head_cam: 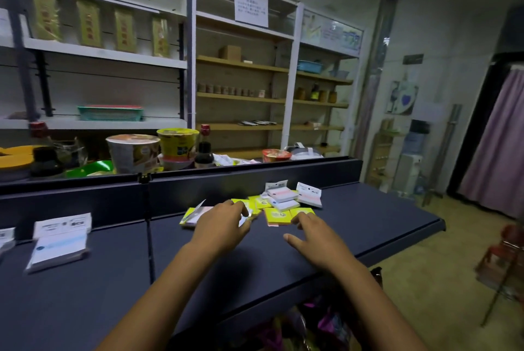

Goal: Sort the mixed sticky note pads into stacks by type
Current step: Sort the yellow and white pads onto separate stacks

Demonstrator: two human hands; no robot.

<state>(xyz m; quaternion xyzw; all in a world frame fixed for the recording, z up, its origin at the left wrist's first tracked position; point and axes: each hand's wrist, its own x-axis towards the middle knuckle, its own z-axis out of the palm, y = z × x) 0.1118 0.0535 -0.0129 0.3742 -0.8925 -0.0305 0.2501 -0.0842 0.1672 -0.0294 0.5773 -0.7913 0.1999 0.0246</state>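
Note:
A mixed heap of sticky note pads lies at the back middle of the dark counter (368, 223): several yellow pads (276, 214) in front, white and pink wrapped pads (283, 194) behind. My left hand (221, 224) rests on the heap's left side, its fingertips pinching a white-wrapped pad (245, 219); a yellow pad (190, 216) pokes out beside its wrist. With fingers spread, my right hand (314, 234) lies flat on the counter and touches the front yellow pad. A stack of larger white pads (58, 248) sits far left.
A raised ledge (255, 169) behind the counter carries instant noodle cups (133, 152), a soy sauce bottle (204, 149) and other goods. Shelving (241, 67) lines the wall. The counter's right edge drops to the floor; red stools (507, 254) stand at the right.

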